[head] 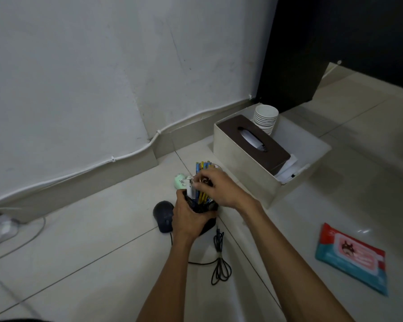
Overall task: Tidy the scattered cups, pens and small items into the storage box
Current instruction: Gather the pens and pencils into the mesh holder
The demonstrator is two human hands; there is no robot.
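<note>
My left hand [188, 217] grips a black mesh pen holder [208, 209] just above the floor tiles. Blue and yellow pens [203, 167] and a white marker [191, 189] stick up out of it. My right hand [219, 189] reaches over the holder's top, fingers pinched on the pens. To the right stands the cream storage box [244, 168], holding a brown tissue box [256, 142], a stack of white cups [265, 118] and some papers. A small mint-green item [179, 180] lies on the floor behind the holder.
A dark computer mouse [163, 216] lies left of the holder, its black cable [220, 259] looped on the tiles. A wet-wipes pack [351, 256] lies at the right. A wall runs behind, with white cable along the skirting. A power strip [0, 226] sits far left.
</note>
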